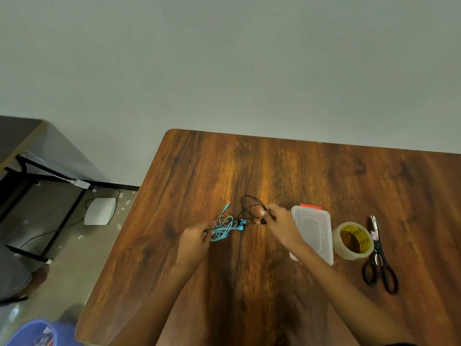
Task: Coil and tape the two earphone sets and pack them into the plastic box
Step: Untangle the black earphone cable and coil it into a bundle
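Two earphone sets lie tangled together on the wooden table [324, 176]: a blue set [224, 227] and a black set [249, 204]. My left hand [195, 239] pinches a black cord at the left side of the tangle. My right hand [277, 222] pinches the black cord near its earbud, at the right side of the tangle. The clear plastic box [315, 229] with a red latch lies closed just right of my right hand, partly hidden behind my wrist. A roll of clear tape [354, 240] stands to the right of the box.
Black-handled scissors [379, 258] lie right of the tape. The table's left edge runs diagonally; beyond it are the floor, a white device [99, 211], a dark desk frame [37, 176] and a blue basket [37, 333]. A wall stands behind the table.
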A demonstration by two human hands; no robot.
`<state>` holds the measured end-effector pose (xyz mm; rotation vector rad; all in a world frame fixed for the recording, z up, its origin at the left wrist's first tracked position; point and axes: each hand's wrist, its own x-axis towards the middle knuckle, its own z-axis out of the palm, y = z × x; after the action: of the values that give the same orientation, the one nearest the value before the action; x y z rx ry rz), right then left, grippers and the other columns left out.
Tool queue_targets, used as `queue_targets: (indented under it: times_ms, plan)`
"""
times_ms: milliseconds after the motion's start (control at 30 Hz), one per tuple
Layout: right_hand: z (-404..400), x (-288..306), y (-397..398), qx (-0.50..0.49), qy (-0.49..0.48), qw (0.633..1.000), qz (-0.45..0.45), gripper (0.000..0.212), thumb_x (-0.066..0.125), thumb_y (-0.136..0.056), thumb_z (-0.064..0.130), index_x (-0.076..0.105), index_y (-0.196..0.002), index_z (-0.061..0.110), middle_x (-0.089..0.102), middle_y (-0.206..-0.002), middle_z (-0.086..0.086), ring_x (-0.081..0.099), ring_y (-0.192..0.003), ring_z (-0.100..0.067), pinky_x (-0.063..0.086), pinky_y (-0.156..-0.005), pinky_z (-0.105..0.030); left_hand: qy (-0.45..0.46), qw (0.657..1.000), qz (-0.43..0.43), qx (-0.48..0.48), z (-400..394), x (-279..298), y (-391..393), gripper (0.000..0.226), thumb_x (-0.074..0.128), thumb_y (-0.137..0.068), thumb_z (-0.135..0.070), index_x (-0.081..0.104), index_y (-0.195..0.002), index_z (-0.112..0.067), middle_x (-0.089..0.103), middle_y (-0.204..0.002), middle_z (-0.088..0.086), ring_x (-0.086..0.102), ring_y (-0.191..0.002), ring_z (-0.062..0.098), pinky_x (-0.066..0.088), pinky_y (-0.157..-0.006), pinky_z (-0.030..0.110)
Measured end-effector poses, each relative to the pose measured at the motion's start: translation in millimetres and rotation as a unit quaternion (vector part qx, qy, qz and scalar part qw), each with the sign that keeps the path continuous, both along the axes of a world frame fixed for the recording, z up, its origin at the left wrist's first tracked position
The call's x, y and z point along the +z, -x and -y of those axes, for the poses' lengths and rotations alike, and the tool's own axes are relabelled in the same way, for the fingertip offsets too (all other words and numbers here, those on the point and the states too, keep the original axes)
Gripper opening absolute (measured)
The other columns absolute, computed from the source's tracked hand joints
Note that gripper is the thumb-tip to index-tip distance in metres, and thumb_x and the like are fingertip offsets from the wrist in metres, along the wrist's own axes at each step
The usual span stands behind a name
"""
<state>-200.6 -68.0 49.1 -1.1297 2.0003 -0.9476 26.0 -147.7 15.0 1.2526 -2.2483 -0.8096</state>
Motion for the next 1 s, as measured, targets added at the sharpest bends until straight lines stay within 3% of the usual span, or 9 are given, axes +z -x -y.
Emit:
queue_targets:
  times_ms: [100,267,467,600,700,767,867,933,1000]
  plan:
    - [2,19,7,-0.016,0.041,0.998,-0.055,0.019,0.048,-0.098,0.017,0.062,-0.093,0.005,0.068,-0.080,-0.007,0.064,-0.070,-0.009,0.049,-0.064,-0.021,0.008,1.000,-0.029,-0.002,9,11,-9,0.020,0.070,-0.079,-0.001,0.076,-0.095,-0.011,0.075,-0.091,-0.002,0.069,-0.084,0.012,0.053,-0.071,0.029]
    - [5,36,9,-0.049,0.083,0.994,-0.043,0.036,0.044,-0.099,0.026,0.063,-0.086,-0.003,0.063,-0.072,-0.021,0.063,-0.068,-0.033,0.049,-0.064,-0.044,0.026,0.999,0.021,-0.014,13,18,-18,0.023,0.069,-0.078,0.000,0.075,-0.097,-0.011,0.073,-0.092,0.000,0.067,-0.085,0.015,0.052,-0.071,0.030]
    - [9,51,0,0.036,0.085,0.996,-0.011,0.026,0.062,-0.090,0.030,0.066,-0.068,0.017,0.055,-0.058,0.009,0.053,-0.058,-0.002,0.039,-0.058,-0.023,0.010,0.999,0.027,-0.028,8,23,-2,0.026,0.060,-0.081,-0.003,0.067,-0.105,-0.011,0.070,-0.096,0.004,0.066,-0.089,0.024,0.052,-0.073,0.038]
    - [16,72,-9,0.073,0.110,0.991,0.021,0.026,0.060,-0.091,0.031,0.072,-0.079,0.012,0.068,-0.071,-0.002,0.065,-0.070,-0.015,0.054,-0.073,-0.042,-0.060,0.996,-0.026,-0.059,9,28,16,0.071,0.070,-0.082,-0.043,0.039,-0.142,-0.020,0.051,-0.137,-0.010,0.049,-0.123,0.004,0.043,-0.098,0.025]
    - [18,90,-15,0.094,0.135,0.986,0.037,0.023,0.059,-0.091,0.032,0.072,-0.080,0.017,0.069,-0.076,0.002,0.066,-0.071,-0.011,0.055,-0.071,-0.036,-0.093,0.989,-0.040,-0.111,13,36,34,0.100,0.076,-0.068,-0.057,0.025,-0.149,-0.026,0.033,-0.149,-0.017,0.033,-0.132,-0.003,0.029,-0.105,0.017]
    - [18,101,-17,0.104,0.162,0.980,0.047,0.019,0.059,-0.092,0.028,0.071,-0.080,0.020,0.069,-0.079,0.007,0.065,-0.072,-0.006,0.052,-0.066,-0.021,-0.068,0.989,-0.036,-0.129,19,38,44,0.080,0.077,-0.071,-0.050,0.043,-0.140,-0.027,0.050,-0.138,-0.013,0.045,-0.123,0.003,0.036,-0.100,0.022]
    - [14,115,-14,0.088,0.190,0.976,0.061,0.020,0.059,-0.090,0.030,0.072,-0.084,0.017,0.068,-0.080,0.008,0.065,-0.072,-0.007,0.052,-0.068,-0.020,0.005,0.996,-0.009,-0.091,28,44,50,0.016,0.072,-0.082,-0.032,0.066,-0.094,-0.022,0.061,-0.079,-0.017,0.058,-0.087,0.016,0.040,-0.071,0.031]
    - [9,117,-7,0.064,0.202,0.976,0.055,0.023,0.057,-0.089,0.033,0.072,-0.087,0.015,0.067,-0.077,0.009,0.065,-0.069,-0.008,0.053,-0.070,-0.027,0.005,0.997,0.003,-0.071,34,50,48,0.006,0.069,-0.085,-0.023,0.064,-0.080,-0.024,0.052,-0.061,-0.019,0.055,-0.074,0.018,0.040,-0.065,0.031]
    - [5,114,0,0.038,0.191,0.980,0.046,0.019,0.059,-0.090,0.028,0.069,-0.093,0.012,0.066,-0.075,0.006,0.066,-0.067,-0.009,0.055,-0.071,-0.031,-0.020,0.998,-0.011,-0.066,42,60,47,0.006,0.068,-0.083,-0.017,0.066,-0.085,-0.022,0.062,-0.068,-0.016,0.061,-0.075,0.018,0.047,-0.065,0.033]
